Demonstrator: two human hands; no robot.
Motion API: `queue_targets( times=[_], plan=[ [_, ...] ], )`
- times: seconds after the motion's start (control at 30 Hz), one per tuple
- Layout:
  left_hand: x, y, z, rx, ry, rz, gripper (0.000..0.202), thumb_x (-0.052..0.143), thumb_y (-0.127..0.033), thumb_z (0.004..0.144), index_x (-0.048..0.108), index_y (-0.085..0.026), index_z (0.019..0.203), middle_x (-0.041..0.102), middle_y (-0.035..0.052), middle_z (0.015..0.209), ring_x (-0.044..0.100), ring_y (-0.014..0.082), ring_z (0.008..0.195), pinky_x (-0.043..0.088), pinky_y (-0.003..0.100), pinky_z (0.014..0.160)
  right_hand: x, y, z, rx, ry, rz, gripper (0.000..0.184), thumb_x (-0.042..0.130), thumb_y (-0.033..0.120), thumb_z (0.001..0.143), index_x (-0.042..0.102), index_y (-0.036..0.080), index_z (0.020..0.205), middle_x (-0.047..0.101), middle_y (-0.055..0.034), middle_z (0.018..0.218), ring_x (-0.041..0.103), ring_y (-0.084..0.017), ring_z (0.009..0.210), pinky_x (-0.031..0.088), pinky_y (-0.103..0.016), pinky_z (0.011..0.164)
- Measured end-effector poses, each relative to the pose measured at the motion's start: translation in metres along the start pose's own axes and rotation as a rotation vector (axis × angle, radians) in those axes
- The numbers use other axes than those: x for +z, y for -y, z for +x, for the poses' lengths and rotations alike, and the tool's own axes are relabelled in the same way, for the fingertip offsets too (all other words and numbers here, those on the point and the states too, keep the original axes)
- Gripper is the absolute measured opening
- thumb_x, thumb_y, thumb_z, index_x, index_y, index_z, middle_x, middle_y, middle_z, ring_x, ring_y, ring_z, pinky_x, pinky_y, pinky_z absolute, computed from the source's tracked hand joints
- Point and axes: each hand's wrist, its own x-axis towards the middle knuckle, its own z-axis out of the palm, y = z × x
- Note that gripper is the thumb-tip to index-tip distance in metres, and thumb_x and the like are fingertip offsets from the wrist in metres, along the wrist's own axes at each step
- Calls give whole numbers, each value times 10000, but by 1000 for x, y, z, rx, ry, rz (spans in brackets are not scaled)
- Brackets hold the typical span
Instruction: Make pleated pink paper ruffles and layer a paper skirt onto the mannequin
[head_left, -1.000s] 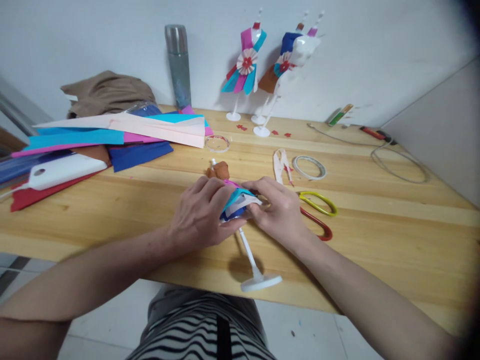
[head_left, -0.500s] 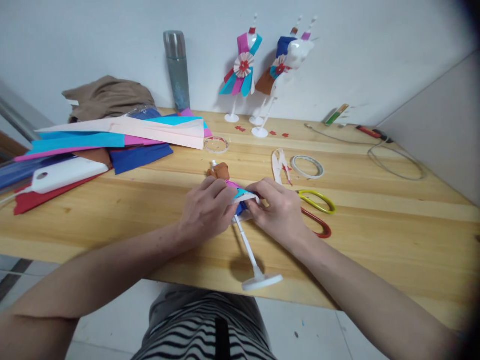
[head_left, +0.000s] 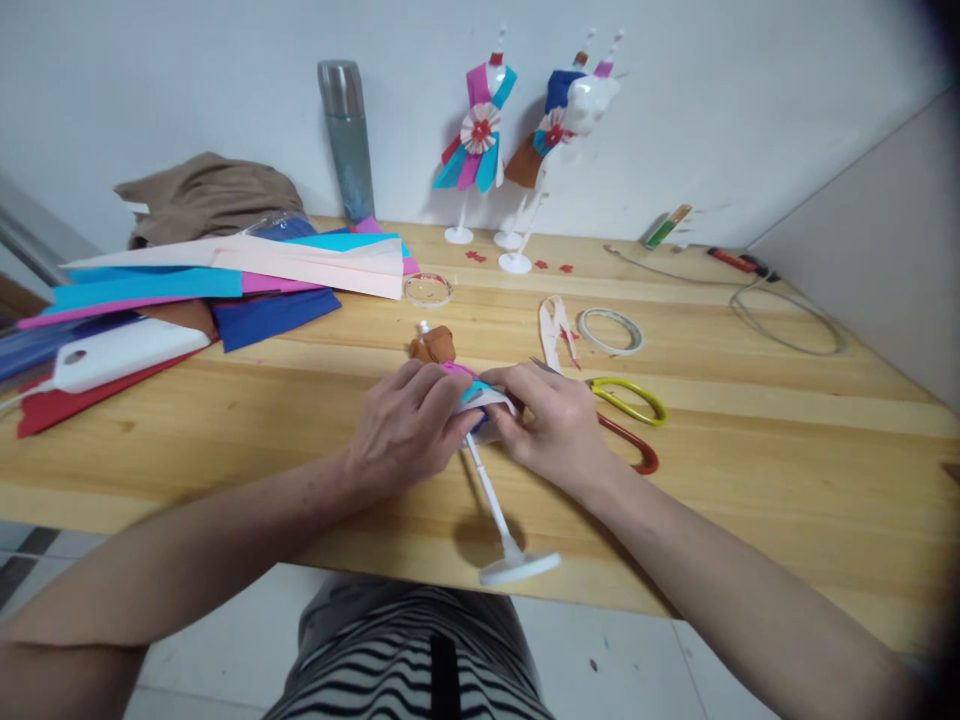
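Note:
A small white mannequin on a stand lies tilted across the near part of the wooden table, its round base toward me. Its body is wrapped in pink, cyan and blue paper, with a brown piece at the far end. My left hand is closed over the paper-covered body from the left. My right hand pinches the same paper from the right. Both sets of fingers meet on the wrap.
Scissors with yellow and red handles lie just right of my right hand. A tape roll, a stack of coloured paper, a steel flask and two dressed mannequins stand farther back. A cable lies at the right.
Both hands have pressed closer together on the mannequin, covering more of the blue and cyan paper. The mannequin stays in the same place.

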Motion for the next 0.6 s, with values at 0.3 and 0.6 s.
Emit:
queue_targets(
  times=[0.3,0.6],
  plan=[
    [-3,4,-3,7,39,-33,187,577,-356,921,561,-179,980,658,38,787,599,180,728,472,286,653,-5,-3,2,-106,-65,-101,166,508,153,875,600,183,1010,632,-15,691,555,-154,557,443,-282,549],
    [-12,9,-5,-50,190,-3,152,549,-200,791,574,-187,940,645,38,792,612,186,735,462,274,583,-5,-3,3,-242,-84,23,148,545,101,806,538,240,855,669,-102,1038,627,-241,841,514,-392,689]
  ],
)
